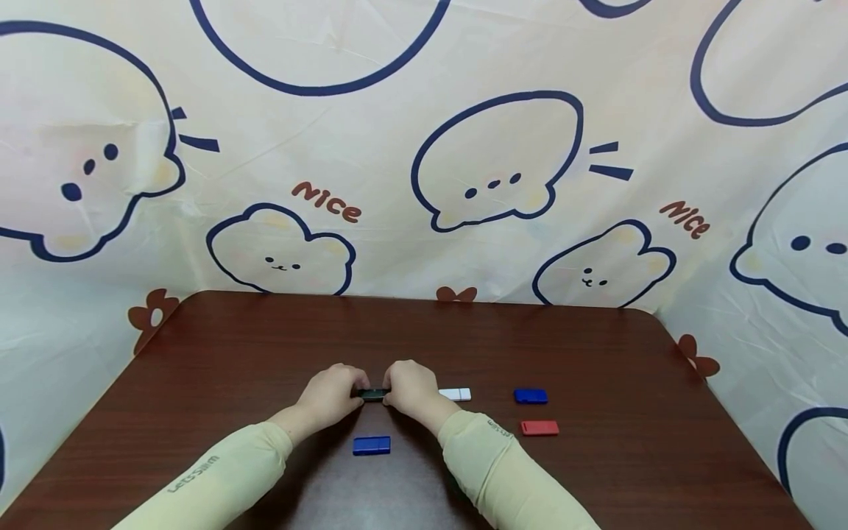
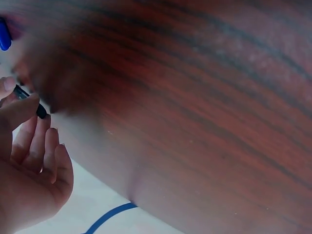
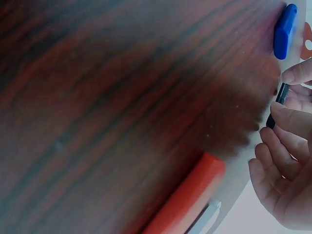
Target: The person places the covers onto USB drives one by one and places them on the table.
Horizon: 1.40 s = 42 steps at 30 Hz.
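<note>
Both hands meet over the middle of the table at a small black USB stick (image 1: 374,394). My left hand (image 1: 331,394) pinches its left end between thumb and fingers. From the other side, my right hand (image 1: 412,390) pinches the right end. In the left wrist view the black stick (image 2: 41,111) shows between the thumb and fingertips, held just off the tabletop. A white USB stick (image 1: 456,394) lies just right of the right hand, partly hidden by it. Nearer the front, between the forearms, lies a blue USB stick (image 1: 372,445).
On the right side of the brown table (image 1: 629,442) lie a second blue stick (image 1: 531,396) and a red stick (image 1: 539,428) just in front of it. Behind and beside the table hangs a pale cloth (image 1: 384,147) printed with cartoon faces.
</note>
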{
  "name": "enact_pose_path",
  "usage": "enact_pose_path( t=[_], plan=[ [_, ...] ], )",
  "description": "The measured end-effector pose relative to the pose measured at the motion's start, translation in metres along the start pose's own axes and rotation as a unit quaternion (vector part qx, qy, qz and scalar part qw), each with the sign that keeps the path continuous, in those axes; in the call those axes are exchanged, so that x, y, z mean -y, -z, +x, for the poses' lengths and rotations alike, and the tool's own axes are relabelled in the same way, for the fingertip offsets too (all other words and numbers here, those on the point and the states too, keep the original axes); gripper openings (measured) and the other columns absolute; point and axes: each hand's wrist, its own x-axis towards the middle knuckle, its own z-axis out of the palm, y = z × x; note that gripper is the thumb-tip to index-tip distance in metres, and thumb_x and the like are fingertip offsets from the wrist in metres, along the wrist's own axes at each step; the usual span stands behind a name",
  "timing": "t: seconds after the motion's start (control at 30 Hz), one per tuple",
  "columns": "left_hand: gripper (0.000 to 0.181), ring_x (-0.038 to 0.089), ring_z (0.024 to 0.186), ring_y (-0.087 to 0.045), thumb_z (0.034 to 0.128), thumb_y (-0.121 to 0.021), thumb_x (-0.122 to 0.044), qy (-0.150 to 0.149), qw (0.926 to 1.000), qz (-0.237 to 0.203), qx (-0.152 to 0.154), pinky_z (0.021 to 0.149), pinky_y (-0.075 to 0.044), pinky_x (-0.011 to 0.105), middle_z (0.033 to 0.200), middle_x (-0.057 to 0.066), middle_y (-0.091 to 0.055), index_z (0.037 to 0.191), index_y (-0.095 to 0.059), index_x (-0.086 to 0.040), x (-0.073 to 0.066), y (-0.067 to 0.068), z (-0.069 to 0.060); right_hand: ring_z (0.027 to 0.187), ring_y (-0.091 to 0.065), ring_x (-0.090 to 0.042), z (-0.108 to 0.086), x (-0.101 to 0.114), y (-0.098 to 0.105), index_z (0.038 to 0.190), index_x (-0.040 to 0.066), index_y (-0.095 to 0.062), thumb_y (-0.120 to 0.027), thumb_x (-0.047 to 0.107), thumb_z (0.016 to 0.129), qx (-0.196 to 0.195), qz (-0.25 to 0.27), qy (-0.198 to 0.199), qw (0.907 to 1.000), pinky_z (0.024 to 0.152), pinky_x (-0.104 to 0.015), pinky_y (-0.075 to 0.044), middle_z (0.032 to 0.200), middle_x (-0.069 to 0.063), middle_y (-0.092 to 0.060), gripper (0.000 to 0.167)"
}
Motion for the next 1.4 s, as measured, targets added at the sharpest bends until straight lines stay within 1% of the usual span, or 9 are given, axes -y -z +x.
enact_pose_path(
  t=[0.13, 0.27, 0.5, 0.77, 1.0, 1.17, 1.27, 1.33, 1.4],
  plan=[
    [0.017, 0.013, 0.079, -0.056, 0.0718, -0.076, -0.005, 0.002, 1.0000, 0.000, 0.000, 0.068, -0.049, 0.034, 0.078, -0.005, -0.065, 0.077, -0.066, -0.017, 0.0009, -0.0014, -0.0006, 0.065, -0.059, -0.006, -0.0007, -0.0002, -0.0005, 0.070, 0.018, -0.070, -0.078, 0.018, 0.071, -0.007, 0.001, 0.001, 1.0000, 0.056, -0.025, -0.046, 0.070, 0.008, -0.066, 0.008],
    [0.016, 0.014, 0.082, -0.057, 0.0717, -0.076, -0.005, 0.003, 1.0000, 0.000, -0.002, 0.069, -0.049, 0.035, 0.079, -0.005, -0.065, 0.077, -0.067, -0.017, 0.0008, -0.0022, -0.0012, 0.064, -0.059, -0.006, -0.0012, -0.0002, -0.0016, 0.069, 0.018, -0.069, -0.078, 0.018, 0.071, -0.004, 0.005, -0.001, 1.0000, 0.056, -0.025, -0.046, 0.069, 0.008, -0.066, 0.010],
    [0.015, 0.013, 0.081, -0.056, 0.0718, -0.074, -0.004, 0.000, 1.0000, -0.003, -0.007, 0.068, -0.049, 0.034, 0.079, -0.004, -0.064, 0.076, -0.067, -0.016, 0.0012, -0.0033, -0.0022, 0.064, -0.057, -0.007, -0.0010, -0.0006, -0.0024, 0.073, 0.018, -0.069, -0.078, 0.018, 0.073, 0.005, 0.010, -0.004, 0.9999, 0.055, -0.026, -0.045, 0.069, 0.008, -0.064, 0.009],
    [0.015, 0.014, 0.082, -0.057, 0.0715, -0.074, -0.004, 0.001, 1.0000, -0.004, -0.006, 0.069, -0.049, 0.035, 0.080, -0.004, -0.064, 0.076, -0.067, -0.016, 0.0006, -0.0032, -0.0023, 0.064, -0.055, -0.006, -0.0019, -0.0003, -0.0009, 0.074, 0.018, -0.068, -0.078, 0.019, 0.073, 0.006, 0.007, -0.009, 0.9999, 0.054, -0.025, -0.044, 0.069, 0.008, -0.062, 0.010],
    [0.014, 0.014, 0.081, -0.057, 0.0730, -0.073, -0.003, 0.008, 0.9999, -0.013, 0.002, 0.069, -0.049, 0.034, 0.080, -0.003, -0.064, 0.077, -0.066, -0.016, -0.0010, -0.0023, -0.0038, 0.063, -0.055, -0.007, -0.0007, -0.0010, -0.0029, 0.075, 0.018, -0.068, -0.078, 0.019, 0.073, 0.011, 0.021, -0.017, 0.9996, 0.054, -0.025, -0.043, 0.070, 0.007, -0.062, 0.010],
    [0.013, 0.014, 0.081, -0.056, 0.0735, -0.074, -0.005, 0.004, 0.9998, -0.018, -0.001, 0.070, -0.049, 0.034, 0.080, -0.003, -0.064, 0.077, -0.067, -0.015, -0.0009, -0.0031, -0.0042, 0.063, -0.054, -0.007, -0.0018, -0.0021, -0.0039, 0.077, 0.018, -0.068, -0.075, 0.021, 0.076, 0.006, 0.031, -0.015, 0.9994, 0.054, -0.025, -0.043, 0.071, 0.007, -0.063, 0.008],
    [0.010, 0.016, 0.083, -0.057, 0.0747, -0.074, -0.009, -0.001, 0.9998, -0.016, -0.012, 0.071, -0.049, 0.036, 0.082, -0.002, -0.063, 0.080, -0.067, -0.014, 0.0004, -0.0042, -0.0044, 0.072, -0.057, -0.010, -0.0041, -0.0045, -0.0017, 0.083, 0.017, -0.069, -0.072, 0.025, 0.079, -0.003, 0.035, -0.009, 0.9993, 0.057, -0.026, -0.044, 0.077, 0.005, -0.066, 0.010],
    [0.009, 0.018, 0.085, -0.057, 0.0761, -0.073, -0.011, -0.007, 0.9997, -0.010, -0.022, 0.073, -0.049, 0.037, 0.084, -0.001, -0.063, 0.084, -0.068, -0.012, 0.0011, -0.0046, -0.0047, 0.082, -0.058, -0.014, -0.0063, -0.0063, 0.0012, 0.090, 0.015, -0.069, -0.070, 0.029, 0.081, -0.012, 0.028, -0.001, 0.9995, 0.060, -0.027, -0.046, 0.084, 0.002, -0.067, 0.017],
    [0.012, 0.021, 0.087, -0.057, 0.0776, -0.073, -0.014, -0.013, 0.9993, 0.001, -0.034, 0.076, -0.049, 0.039, 0.089, 0.002, -0.064, 0.088, -0.068, -0.011, 0.0013, -0.0046, -0.0050, 0.094, -0.057, -0.018, -0.0087, -0.0087, 0.0039, 0.100, 0.013, -0.068, -0.068, 0.033, 0.083, -0.021, 0.019, 0.008, 0.9996, 0.067, -0.030, -0.049, 0.095, -0.001, -0.067, 0.027]
  ],
)
